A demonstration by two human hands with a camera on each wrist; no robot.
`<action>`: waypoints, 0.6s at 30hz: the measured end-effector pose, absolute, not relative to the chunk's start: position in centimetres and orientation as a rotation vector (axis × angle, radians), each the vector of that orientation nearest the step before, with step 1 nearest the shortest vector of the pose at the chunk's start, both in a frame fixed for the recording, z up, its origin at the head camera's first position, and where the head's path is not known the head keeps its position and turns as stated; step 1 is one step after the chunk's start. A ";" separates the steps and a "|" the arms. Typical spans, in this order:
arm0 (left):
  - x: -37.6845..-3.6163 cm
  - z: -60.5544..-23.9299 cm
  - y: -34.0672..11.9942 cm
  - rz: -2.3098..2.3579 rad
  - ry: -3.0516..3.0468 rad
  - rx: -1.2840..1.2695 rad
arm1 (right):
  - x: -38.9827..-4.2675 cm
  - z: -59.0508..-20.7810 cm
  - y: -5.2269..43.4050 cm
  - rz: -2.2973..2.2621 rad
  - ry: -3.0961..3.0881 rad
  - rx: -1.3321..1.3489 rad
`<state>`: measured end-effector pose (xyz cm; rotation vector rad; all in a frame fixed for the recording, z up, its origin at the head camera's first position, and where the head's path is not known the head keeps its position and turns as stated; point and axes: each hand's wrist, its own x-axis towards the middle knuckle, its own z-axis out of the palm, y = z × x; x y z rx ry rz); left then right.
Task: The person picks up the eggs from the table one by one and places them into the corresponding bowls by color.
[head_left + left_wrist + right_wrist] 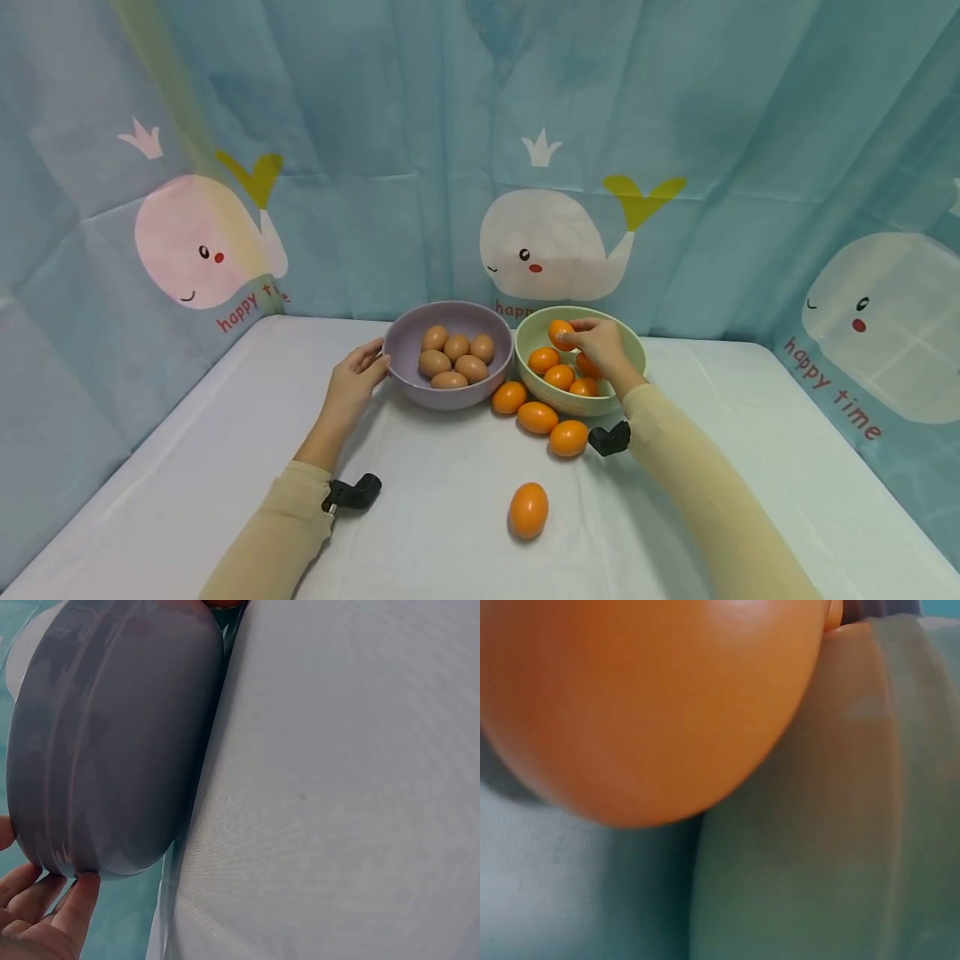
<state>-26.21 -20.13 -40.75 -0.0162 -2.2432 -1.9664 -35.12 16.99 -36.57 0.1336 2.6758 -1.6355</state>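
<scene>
In the head view my left hand (354,379) touches the left side of the purple bowl (401,379), which holds several brown eggs (471,368). The left wrist view shows its fingertips (86,889) against the bowl's outer wall. My right hand (602,343) pinches an orange egg (561,334) over the light green bowl (636,354). More orange eggs (543,360) lie inside that bowl, partly hidden by the hand. Large in the right wrist view, another orange egg (652,705) stands before the green bowl's outer wall (802,847).
Along the front of the bowls lie three orange eggs, the middle one (537,417) near the green bowl's base. A single orange egg (528,511) rests nearer on the white tablecloth (442,500). Behind the table hangs a blue curtain (390,233) with whale prints.
</scene>
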 end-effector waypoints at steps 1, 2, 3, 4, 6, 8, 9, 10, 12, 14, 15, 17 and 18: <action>-26.2 -40.7 -20.2 -1.967 -2.241 -0.016 | -35.3 -36.6 17.0 -1.631 2.678 0.135; -26.2 -40.7 -20.2 -1.968 -2.240 -0.012 | -35.3 -36.7 17.0 -1.632 2.682 0.131; -26.2 -40.7 -20.2 -1.967 -2.240 -0.011 | -35.4 -36.7 16.9 -1.634 2.682 0.128; -26.2 -40.7 -20.2 -1.968 -2.241 -0.012 | -35.5 -36.7 16.9 -1.626 2.686 0.129; -26.1 -40.7 -20.1 -1.968 -2.244 -0.010 | -35.5 -36.8 16.9 -1.618 2.693 0.137; -26.1 -40.6 -20.1 -1.969 -2.243 -0.001 | -35.5 -36.8 16.9 -1.591 2.708 0.126; -26.0 -40.5 -20.1 -1.972 -2.241 0.001 | -35.5 -36.8 16.8 -1.580 2.713 0.119; -26.0 -40.5 -20.1 -1.975 -2.240 0.000 | -35.5 -36.9 16.8 -1.571 2.717 0.115; -26.0 -40.4 -20.1 -1.983 -2.234 0.001 | -35.6 -36.9 16.8 -1.556 2.727 0.101; -26.0 -40.4 -20.1 -1.988 -2.230 0.000 | -35.6 -36.9 16.8 -1.537 2.739 0.084; -26.0 -40.4 -20.1 -1.990 -2.228 -0.005 | -35.6 -36.9 16.8 -1.526 2.746 0.081; -26.1 -40.5 -20.0 -1.992 -2.225 -0.005 | -35.6 -37.0 16.8 -1.494 2.757 0.075; -26.1 -40.6 -20.1 -1.993 -2.224 -0.007 | -35.7 -37.0 16.8 -1.483 2.755 0.078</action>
